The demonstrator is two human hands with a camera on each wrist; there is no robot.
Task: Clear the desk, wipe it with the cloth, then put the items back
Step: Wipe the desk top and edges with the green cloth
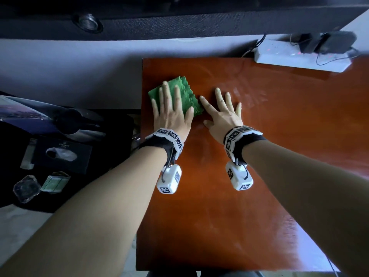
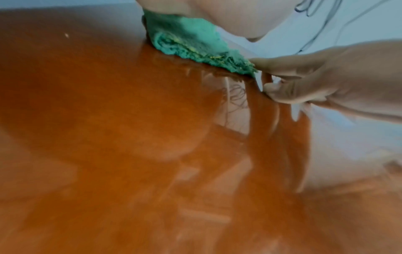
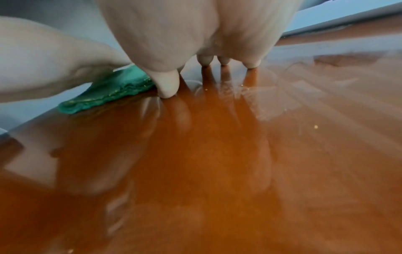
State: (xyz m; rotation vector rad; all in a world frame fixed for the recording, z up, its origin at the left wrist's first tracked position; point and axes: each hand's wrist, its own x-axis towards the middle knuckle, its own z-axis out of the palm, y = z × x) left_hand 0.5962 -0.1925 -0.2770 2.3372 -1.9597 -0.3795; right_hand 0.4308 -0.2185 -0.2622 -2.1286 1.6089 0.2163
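power strip (image 1: pixel 303 56) in head view only, crumbs (image 3: pixel 315 126) at right wrist

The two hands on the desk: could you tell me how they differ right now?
The left hand presses flat on the green cloth; the right hand rests on the bare desk. The left sits near the desk's left edge, the right further in. Both have straight, spread fingers.
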